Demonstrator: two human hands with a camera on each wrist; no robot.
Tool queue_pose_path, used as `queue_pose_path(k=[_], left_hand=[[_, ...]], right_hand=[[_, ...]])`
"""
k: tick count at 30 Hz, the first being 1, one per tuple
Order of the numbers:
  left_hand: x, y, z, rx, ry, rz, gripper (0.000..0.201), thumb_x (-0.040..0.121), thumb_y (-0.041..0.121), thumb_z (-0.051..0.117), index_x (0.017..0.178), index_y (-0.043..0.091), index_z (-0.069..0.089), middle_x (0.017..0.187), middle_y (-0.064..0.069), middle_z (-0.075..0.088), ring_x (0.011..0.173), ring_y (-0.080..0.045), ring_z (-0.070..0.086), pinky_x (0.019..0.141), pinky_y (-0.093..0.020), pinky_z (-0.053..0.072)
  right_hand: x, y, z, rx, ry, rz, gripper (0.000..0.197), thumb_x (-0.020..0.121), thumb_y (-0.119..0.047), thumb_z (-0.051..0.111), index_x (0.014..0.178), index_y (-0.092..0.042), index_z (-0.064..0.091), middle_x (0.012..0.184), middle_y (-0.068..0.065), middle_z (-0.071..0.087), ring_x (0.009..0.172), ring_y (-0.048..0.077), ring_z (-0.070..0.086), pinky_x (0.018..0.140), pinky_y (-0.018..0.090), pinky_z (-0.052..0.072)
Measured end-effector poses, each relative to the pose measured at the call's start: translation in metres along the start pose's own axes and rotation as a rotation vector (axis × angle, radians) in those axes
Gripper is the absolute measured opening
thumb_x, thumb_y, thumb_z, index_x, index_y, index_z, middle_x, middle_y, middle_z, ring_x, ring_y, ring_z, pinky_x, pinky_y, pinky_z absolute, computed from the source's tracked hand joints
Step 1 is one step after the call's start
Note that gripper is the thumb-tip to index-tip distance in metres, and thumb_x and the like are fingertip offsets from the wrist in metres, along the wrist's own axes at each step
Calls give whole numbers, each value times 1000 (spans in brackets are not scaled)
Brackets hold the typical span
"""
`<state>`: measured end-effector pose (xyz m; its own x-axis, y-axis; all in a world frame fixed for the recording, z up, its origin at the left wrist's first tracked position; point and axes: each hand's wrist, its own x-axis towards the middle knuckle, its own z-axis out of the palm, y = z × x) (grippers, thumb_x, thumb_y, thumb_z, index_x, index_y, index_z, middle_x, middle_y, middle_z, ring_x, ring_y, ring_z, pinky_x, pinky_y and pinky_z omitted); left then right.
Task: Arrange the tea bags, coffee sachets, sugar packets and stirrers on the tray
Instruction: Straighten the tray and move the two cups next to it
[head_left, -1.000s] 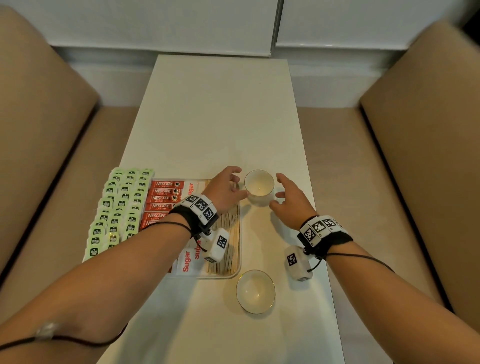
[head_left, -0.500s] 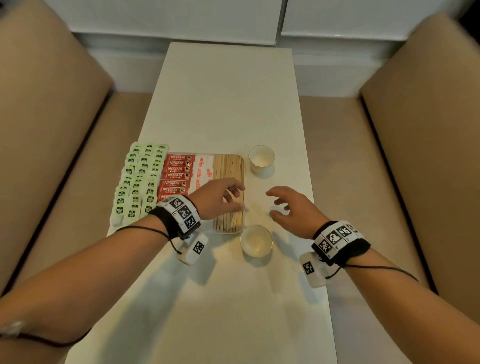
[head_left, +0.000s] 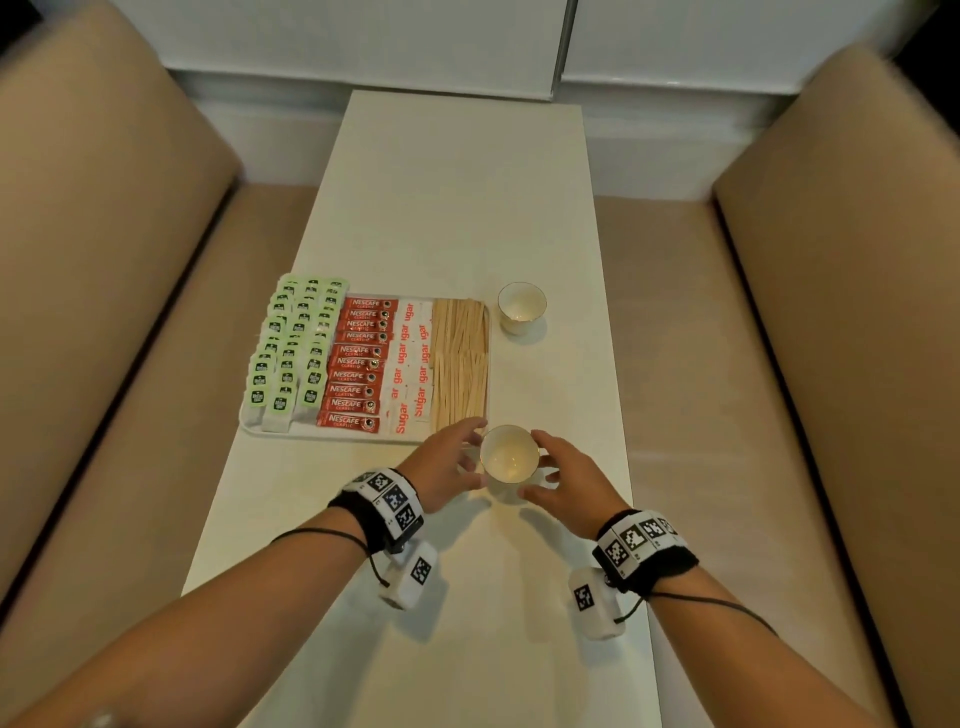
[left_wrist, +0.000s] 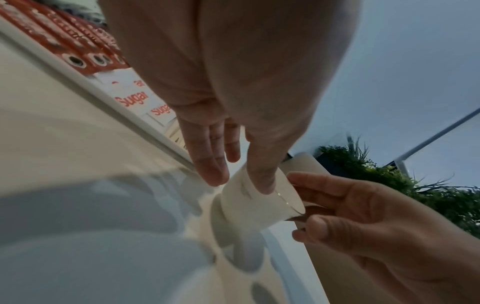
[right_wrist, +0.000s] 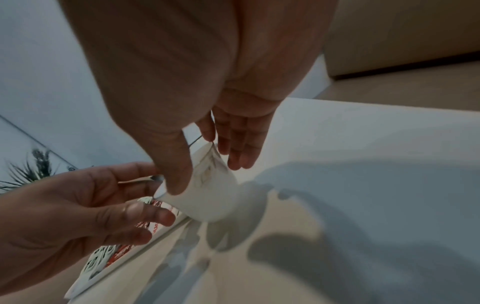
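The white tray holds rows of green tea bags, red coffee sachets, white sugar packets and wooden stirrers. Just off its near right corner a small white cup stands on the table. My left hand holds the cup's left side, thumb on the wall and fingers beside it. My right hand holds its right side, with the thumb on the wall and the fingers behind it.
A second white cup stands beside the tray's far right corner. The narrow white table runs between two beige benches, with a white wall at its far end. The tray lies at the table's left edge.
Both hands left the far cup and drew back towards me. They now close in around the near cup. The tray's contents have not moved.
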<state>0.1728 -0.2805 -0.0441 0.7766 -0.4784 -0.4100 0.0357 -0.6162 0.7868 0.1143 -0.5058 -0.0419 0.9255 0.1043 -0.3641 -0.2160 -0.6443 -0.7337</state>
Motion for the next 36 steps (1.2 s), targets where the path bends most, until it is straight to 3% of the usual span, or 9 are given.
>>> queue_pose_path(k=[6, 9, 14, 17, 20, 26, 36], left_hand=[[0, 5, 18, 11, 74, 21, 67, 89, 14, 75, 146, 21, 40, 133, 2, 48, 104, -12, 60, 84, -19, 47], [7, 9, 12, 11, 84, 34, 68, 88, 14, 75, 146, 20, 39, 134, -2, 49, 104, -13, 60, 88, -25, 51], [38, 28, -13, 35, 133, 63, 69, 90, 14, 74, 148, 20, 38, 133, 3, 47, 105, -13, 57, 86, -23, 47], [63, 34, -26, 19, 141, 68, 69, 88, 15, 75, 147, 24, 40, 133, 3, 52, 105, -12, 60, 89, -33, 56], [86, 35, -32, 36, 153, 51, 70, 86, 15, 77, 146, 24, 42, 133, 3, 54, 104, -14, 62, 94, -35, 54], [117, 21, -26, 49, 137, 48, 68, 83, 15, 79, 141, 26, 45, 131, 0, 56, 99, -13, 65, 90, -37, 58], [147, 15, -35, 2, 130, 57, 66, 82, 13, 78, 137, 31, 47, 125, 4, 59, 100, -14, 66, 88, -40, 59]], right_hand=[[3, -2, 4, -3, 26, 21, 67, 92, -15, 74, 151, -18, 42, 141, 3, 54, 117, 17, 58, 100, 31, 50], [10, -5, -2, 12, 29, 10, 67, 92, -14, 73, 151, -18, 41, 141, 3, 54, 117, 16, 57, 100, 30, 50], [39, -16, -24, 18, 101, -36, 68, 92, -16, 73, 151, -17, 40, 136, 1, 53, 114, 17, 56, 101, 39, 51], [62, -20, -35, 12, 129, -43, 66, 92, -17, 72, 149, -18, 41, 130, -1, 54, 113, 17, 56, 98, 38, 52], [82, -19, -41, -5, 145, -29, 62, 91, -20, 72, 147, -19, 45, 132, 0, 58, 114, 17, 59, 97, 39, 53], [102, -8, -41, -10, 141, -16, 51, 91, -15, 70, 138, -22, 52, 124, 1, 63, 112, 19, 61, 92, 32, 49], [131, -3, -50, 11, 139, -28, 52, 90, -16, 70, 139, -25, 52, 124, -1, 64, 111, 18, 61, 94, 37, 52]])
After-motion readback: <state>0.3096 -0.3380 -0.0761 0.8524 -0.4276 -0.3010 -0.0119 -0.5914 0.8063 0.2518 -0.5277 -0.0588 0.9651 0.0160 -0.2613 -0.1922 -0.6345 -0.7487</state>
